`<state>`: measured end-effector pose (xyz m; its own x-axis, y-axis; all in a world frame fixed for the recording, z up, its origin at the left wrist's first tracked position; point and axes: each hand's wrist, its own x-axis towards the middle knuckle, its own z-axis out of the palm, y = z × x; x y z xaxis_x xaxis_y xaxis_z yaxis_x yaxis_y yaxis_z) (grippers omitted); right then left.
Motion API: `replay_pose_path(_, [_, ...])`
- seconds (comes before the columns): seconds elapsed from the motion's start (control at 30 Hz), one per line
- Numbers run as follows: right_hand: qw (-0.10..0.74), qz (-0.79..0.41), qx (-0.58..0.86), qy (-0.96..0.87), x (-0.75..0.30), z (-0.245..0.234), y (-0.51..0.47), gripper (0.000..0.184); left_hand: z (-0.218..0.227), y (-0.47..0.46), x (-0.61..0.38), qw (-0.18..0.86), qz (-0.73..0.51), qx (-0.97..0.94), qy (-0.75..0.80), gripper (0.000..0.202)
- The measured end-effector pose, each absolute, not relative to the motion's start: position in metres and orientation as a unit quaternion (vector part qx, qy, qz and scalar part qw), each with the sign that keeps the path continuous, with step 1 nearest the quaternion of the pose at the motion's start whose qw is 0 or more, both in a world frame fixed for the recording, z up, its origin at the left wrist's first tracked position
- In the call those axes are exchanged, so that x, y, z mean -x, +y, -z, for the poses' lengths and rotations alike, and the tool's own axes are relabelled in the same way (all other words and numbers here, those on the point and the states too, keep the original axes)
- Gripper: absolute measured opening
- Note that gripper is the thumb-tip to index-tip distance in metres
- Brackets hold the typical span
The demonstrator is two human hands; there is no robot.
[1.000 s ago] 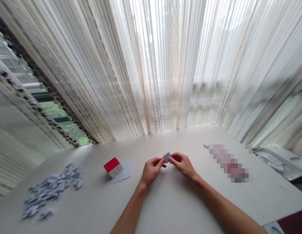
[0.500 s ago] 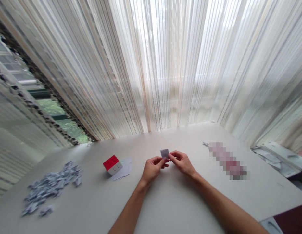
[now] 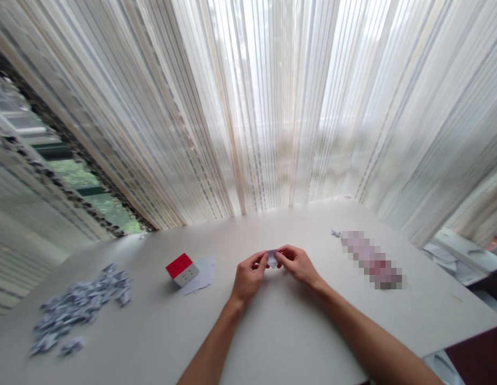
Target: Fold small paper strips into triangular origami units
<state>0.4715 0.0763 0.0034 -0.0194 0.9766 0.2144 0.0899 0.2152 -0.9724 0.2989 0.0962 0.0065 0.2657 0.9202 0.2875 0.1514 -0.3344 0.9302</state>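
Between my hands is a small folded piece of paper point(image 3: 272, 259), pale and pointed at its lower edge. My left hand point(image 3: 248, 274) pinches its left side between thumb and fingers. On the opposite side my right hand point(image 3: 297, 264) grips it the same way. Both hands are just above the white table point(image 3: 280, 331), near its middle. To the left, a red and white puzzle cube point(image 3: 182, 269) stands on several sheets of pale paper point(image 3: 204, 275), covering part of them.
A heap of small folded paper pieces point(image 3: 80, 302) spreads over the table's left side. At right lies a pixelated pinkish item point(image 3: 372, 262) with a small pale scrap point(image 3: 335, 233) at its tip. Striped sheer curtains point(image 3: 268, 107) hang behind the table.
The paper was a flat rectangle standing above my fingers; now it sits lower between both hands, with a pointed lower edge. My fingers have shifted to its two sides.
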Motion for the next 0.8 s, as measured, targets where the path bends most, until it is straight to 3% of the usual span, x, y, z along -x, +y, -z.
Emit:
replay_pose_path(0.3, [0.547,-0.436,0.455,-0.551,-0.472,-0.005,0.077,0.03,-0.014,0.094,-0.299,0.483,-0.445,-0.647,0.388,0.042])
replay_pose_path(0.8, [0.55,-0.475,0.447,-0.522,-0.477,-0.004,0.081,0.032,-0.026,0.084,-0.302,0.338,-0.459,-0.75,0.335,0.025])
